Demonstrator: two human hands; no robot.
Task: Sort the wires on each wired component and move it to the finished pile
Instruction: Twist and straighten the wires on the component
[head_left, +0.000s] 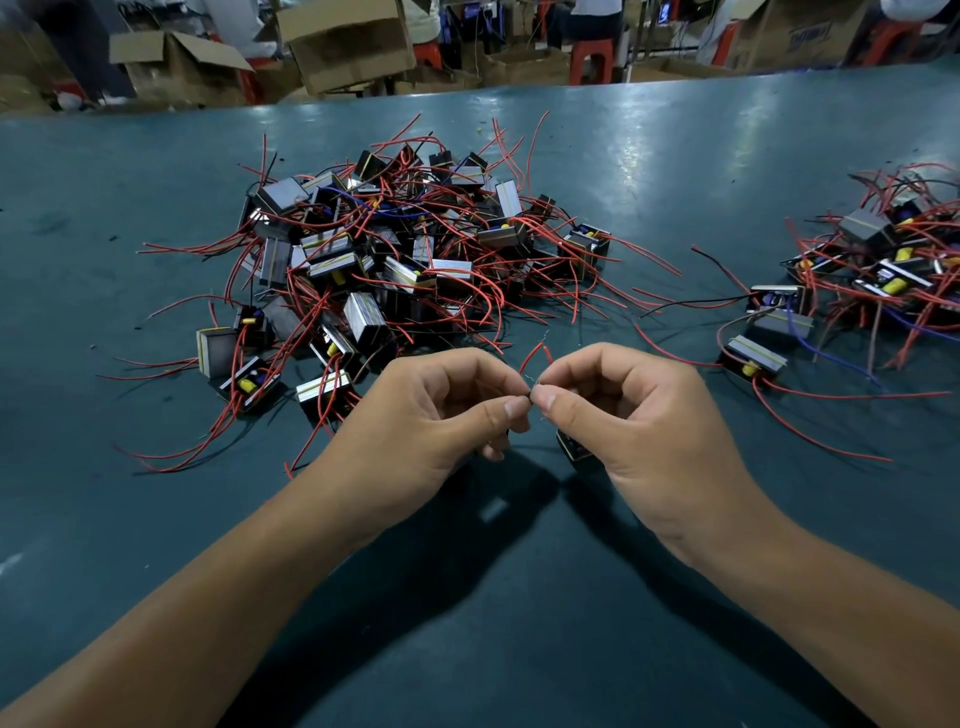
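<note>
Pinching red wire ends (535, 358) between left hand (441, 410) and right hand (618, 410), component (574, 448) hanging just under; finished pile (878, 275) lying at two o'clock, nearer right hand

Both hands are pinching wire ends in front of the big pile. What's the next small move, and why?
Probably finish working the red wire ends pinched between the left hand and right hand, keeping both grips. The component hangs under the right hand, so it likely isn't ready for the pile on the right.
</note>
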